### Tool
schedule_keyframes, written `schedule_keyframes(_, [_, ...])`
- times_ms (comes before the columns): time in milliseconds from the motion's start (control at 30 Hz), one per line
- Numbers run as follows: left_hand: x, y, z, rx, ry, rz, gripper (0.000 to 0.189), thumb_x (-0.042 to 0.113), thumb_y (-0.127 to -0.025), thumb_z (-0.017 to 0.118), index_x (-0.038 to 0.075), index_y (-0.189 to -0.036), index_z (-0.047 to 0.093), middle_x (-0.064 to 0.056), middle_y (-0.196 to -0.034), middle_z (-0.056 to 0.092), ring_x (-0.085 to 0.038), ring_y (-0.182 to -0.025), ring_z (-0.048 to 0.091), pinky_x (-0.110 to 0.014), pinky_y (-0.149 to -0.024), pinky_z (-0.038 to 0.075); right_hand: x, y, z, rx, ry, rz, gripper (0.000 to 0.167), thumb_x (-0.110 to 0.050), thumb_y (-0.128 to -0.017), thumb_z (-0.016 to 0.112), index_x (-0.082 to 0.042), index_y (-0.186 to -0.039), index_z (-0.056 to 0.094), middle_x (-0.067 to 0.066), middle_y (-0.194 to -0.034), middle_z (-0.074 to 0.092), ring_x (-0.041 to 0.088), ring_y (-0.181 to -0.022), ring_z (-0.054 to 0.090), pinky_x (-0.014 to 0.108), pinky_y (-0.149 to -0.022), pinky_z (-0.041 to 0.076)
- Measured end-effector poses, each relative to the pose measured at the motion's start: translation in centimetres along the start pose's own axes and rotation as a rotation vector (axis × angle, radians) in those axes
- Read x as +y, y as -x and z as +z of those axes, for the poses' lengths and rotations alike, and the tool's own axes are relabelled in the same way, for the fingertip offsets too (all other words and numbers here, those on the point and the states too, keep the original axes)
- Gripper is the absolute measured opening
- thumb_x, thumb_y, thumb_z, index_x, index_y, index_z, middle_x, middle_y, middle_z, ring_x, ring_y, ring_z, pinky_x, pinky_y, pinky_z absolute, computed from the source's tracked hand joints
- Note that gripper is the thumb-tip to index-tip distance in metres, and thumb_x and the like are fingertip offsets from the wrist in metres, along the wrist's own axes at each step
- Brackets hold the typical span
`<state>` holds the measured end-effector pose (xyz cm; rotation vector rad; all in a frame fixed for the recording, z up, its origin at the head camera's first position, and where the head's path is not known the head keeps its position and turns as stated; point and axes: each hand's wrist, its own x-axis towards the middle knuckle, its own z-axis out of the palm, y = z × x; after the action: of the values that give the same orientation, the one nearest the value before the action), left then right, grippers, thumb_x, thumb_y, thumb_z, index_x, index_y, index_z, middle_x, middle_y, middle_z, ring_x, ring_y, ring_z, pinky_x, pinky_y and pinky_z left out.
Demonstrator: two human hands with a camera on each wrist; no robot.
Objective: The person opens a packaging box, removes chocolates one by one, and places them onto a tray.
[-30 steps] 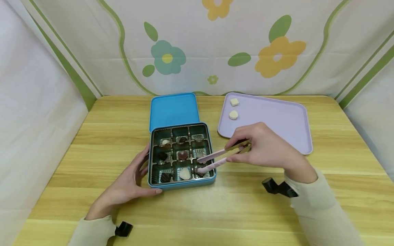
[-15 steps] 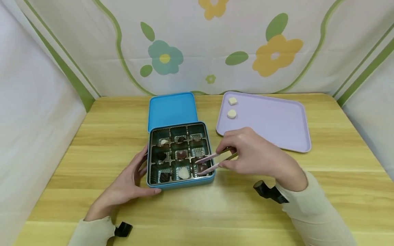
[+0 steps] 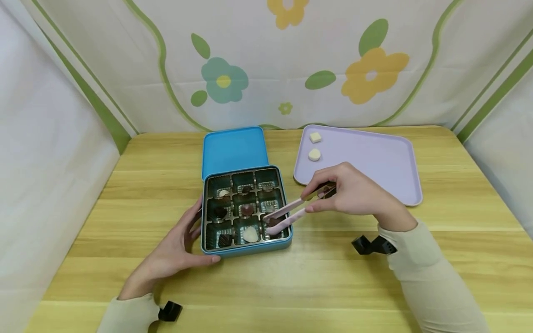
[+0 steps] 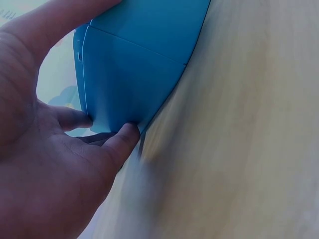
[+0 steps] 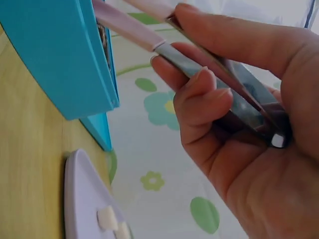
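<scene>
A square blue tin (image 3: 254, 252) holds a divided dark insert with dark, brown and white chocolates in its compartments. Around its front left corner, my left hand (image 3: 175, 252) holds the tin, thumb along the front wall and fingers at the left side. My right hand (image 3: 354, 192) grips tongs (image 3: 291, 222) with pink tips and metal handles. The tips reach into the front right compartment, one on each side of a brown chocolate (image 3: 275, 222), partly hidden by them; whether they touch it I cannot tell. In the right wrist view, thumb and fingers press the tong arms (image 5: 199, 64).
The blue lid (image 3: 235, 150) lies behind the tin, against its back edge. A lilac tray (image 3: 366, 162) at the back right bears a square white chocolate (image 3: 315, 137) and a round white one (image 3: 314, 154). A flowered cloth (image 3: 266, 83) hangs behind the table.
My right hand came down and left, then rose back to the right, and the tongs' angle shifted with it. Their tips stay in the front right compartment. My left hand keeps its place.
</scene>
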<state>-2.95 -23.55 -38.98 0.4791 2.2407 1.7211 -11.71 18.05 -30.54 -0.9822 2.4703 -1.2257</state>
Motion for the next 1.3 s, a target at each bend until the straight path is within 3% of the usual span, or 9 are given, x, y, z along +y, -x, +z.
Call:
schedule_keyframes(367, [0.0,0.1,0.1,-0.001,-0.004,0.002,0.138,0.0,-0.077,0.095,0.027,-0.175,0.002,-0.011,-0.183,0.004,-0.038,-0.167,0.007,-0.003,-0.12,0.028,0.9,0.9,-1.3,0.084,-0.056,0.034,0.018,-0.016,-0.085,0.093,-0.025,-0.098,0.086,-0.007,-0.083,0.076,0.013,-0.07,0.061,0.024,-0.059,0.051])
schedule_keyframes(500, [0.0,0.2,0.2,0.002,-0.002,0.003,0.139,-0.001,-0.077,0.095,0.026,-0.175,0.002,-0.011,-0.183,0.004,-0.038,-0.167,0.007,-0.003,-0.12,0.028,1.1,2.0,-2.1,0.171,-0.11,0.042,0.021,-0.01,-0.085,0.092,-0.021,-0.101,0.086,0.0,-0.086,0.077,0.012,-0.066,0.061,0.023,-0.055,0.051])
schedule_keyframes(633, [0.0,0.1,0.2,0.002,-0.009,0.001,0.139,0.0,-0.076,0.096,0.029,-0.175,0.001,-0.009,-0.183,0.003,-0.037,-0.168,0.006,-0.003,-0.12,0.028,1.8,3.6,-3.4,0.282,-0.16,0.044,0.022,0.001,-0.084,0.089,-0.008,-0.104,0.084,0.0,-0.086,0.076,0.009,-0.067,0.062,0.021,-0.057,0.053])
schedule_keyframes(733, [0.1,0.0,0.1,-0.002,-0.015,-0.002,0.14,0.001,-0.076,0.096,0.03,-0.175,0.001,-0.008,-0.183,0.002,-0.037,-0.168,0.005,-0.003,-0.12,0.027,2.8,4.9,-4.4,0.363,-0.179,0.103,0.023,0.005,-0.085,0.087,0.0,-0.106,0.082,-0.003,-0.083,0.074,0.008,-0.068,0.063,0.019,-0.059,0.054])
schedule_keyframes(900, [0.0,0.0,0.0,0.0,-0.022,-0.021,0.141,0.003,-0.076,0.096,0.032,-0.175,0.0,-0.005,-0.183,-0.001,-0.037,-0.168,0.003,-0.002,-0.119,0.026,4.4,6.6,-5.8,0.452,-0.106,0.362,0.028,-0.013,-0.09,0.089,-0.005,-0.117,0.082,-0.013,-0.095,0.079,0.005,-0.081,0.072,0.018,-0.067,0.058])
schedule_keyframes(1000, [0.0,0.1,0.0,0.0,-0.025,-0.034,0.14,0.004,-0.077,0.096,0.033,-0.174,0.0,-0.005,-0.183,-0.003,-0.038,-0.168,0.001,-0.001,-0.118,0.026,5.3,6.7,-6.1,0.466,-0.025,0.459,0.034,-0.026,-0.09,0.09,-0.01,-0.119,0.082,-0.021,-0.097,0.078,0.002,-0.084,0.074,0.017,-0.069,0.057])
schedule_keyframes(1167, [-0.1,0.0,0.0,-0.002,-0.024,-0.024,0.14,0.003,-0.077,0.096,0.032,-0.175,0.001,-0.007,-0.183,-0.001,-0.038,-0.168,0.002,-0.002,-0.118,0.026,5.9,5.9,-5.4,0.48,0.093,0.446,0.033,-0.033,-0.09,0.09,-0.013,-0.116,0.084,-0.024,-0.097,0.076,-0.002,-0.081,0.071,0.018,-0.064,0.056])
schedule_keyframes(1300, [-0.2,-0.1,0.0,-0.006,-0.017,-0.011,0.14,0.002,-0.076,0.096,0.031,-0.175,0.001,-0.008,-0.183,0.0,-0.037,-0.168,0.003,-0.002,-0.119,0.027,5.7,5.0,-4.2,0.509,0.136,0.397,0.025,-0.028,-0.089,0.091,-0.015,-0.11,0.085,-0.011,-0.1,0.08,-0.004,-0.085,0.068,0.017,-0.063,0.055])
